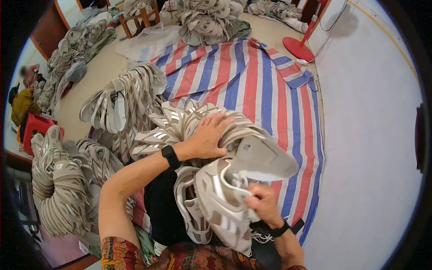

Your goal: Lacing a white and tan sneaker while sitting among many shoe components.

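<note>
Across my lap lies a long nested row of beige and grey shoe uppers (pixel 180 121). My left hand (pixel 208 138) rests on top of that row, fingers spread and thumb apart. At its near right end a pale, flat sole-shaped piece (pixel 265 157) faces outward. My right hand (pixel 263 204), slightly blurred, is closed on the collar edge of a single white and beige shoe upper (pixel 220 193), which hangs tilted below the row. Beside it, to the left, another shoe upper (pixel 192 209) lies against my leg. My right fingertips are partly hidden behind the collar.
A striped red, white and blue sheet (pixel 252 81) covers the floor ahead. Bundles of uppers (pixel 130 94) and more bundles (pixel 63 189) are heaped at my left. A red fan base (pixel 298 48) stands by the right wall (pixel 369 135). Another person (pixel 26 101) sits far left.
</note>
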A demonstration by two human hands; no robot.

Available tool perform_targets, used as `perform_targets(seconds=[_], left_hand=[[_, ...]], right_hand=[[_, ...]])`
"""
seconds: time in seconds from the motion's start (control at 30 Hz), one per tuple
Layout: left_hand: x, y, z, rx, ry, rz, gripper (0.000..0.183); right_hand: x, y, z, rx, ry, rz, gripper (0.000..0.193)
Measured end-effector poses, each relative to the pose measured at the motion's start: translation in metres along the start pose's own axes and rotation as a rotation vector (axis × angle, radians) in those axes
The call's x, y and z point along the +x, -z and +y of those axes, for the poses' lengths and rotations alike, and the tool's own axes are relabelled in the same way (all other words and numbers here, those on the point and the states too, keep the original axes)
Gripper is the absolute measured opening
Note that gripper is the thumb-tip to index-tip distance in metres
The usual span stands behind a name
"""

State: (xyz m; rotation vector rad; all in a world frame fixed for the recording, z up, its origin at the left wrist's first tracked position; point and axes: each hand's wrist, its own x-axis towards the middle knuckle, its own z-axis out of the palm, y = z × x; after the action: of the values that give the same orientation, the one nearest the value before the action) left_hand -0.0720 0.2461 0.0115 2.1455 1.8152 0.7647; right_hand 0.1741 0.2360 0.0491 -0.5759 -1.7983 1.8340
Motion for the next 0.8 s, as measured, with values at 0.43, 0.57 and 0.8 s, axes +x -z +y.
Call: perform_targets(seconds=[0.43, 0.57, 0.8], left_hand=[[-0.023, -0.010, -0.031, 0.059, 0.063, 0.040, 0.084], [-0.021, -0.020, -0.014, 0.107, 0.107, -0.001, 0.080], [-0.086, 0.009, 0.016, -0.083, 0.193, -0.208, 0.078]], right_hand=[[0.032, 0.069, 0.074, -0.137, -0.047, 0.188, 0.024], [0.045, 0.103, 0.043, -0.508, -0.196, 0.104, 0.027], [-0.037, 0.031, -0.038, -0.491, -0.040, -0.501, 0.034]])
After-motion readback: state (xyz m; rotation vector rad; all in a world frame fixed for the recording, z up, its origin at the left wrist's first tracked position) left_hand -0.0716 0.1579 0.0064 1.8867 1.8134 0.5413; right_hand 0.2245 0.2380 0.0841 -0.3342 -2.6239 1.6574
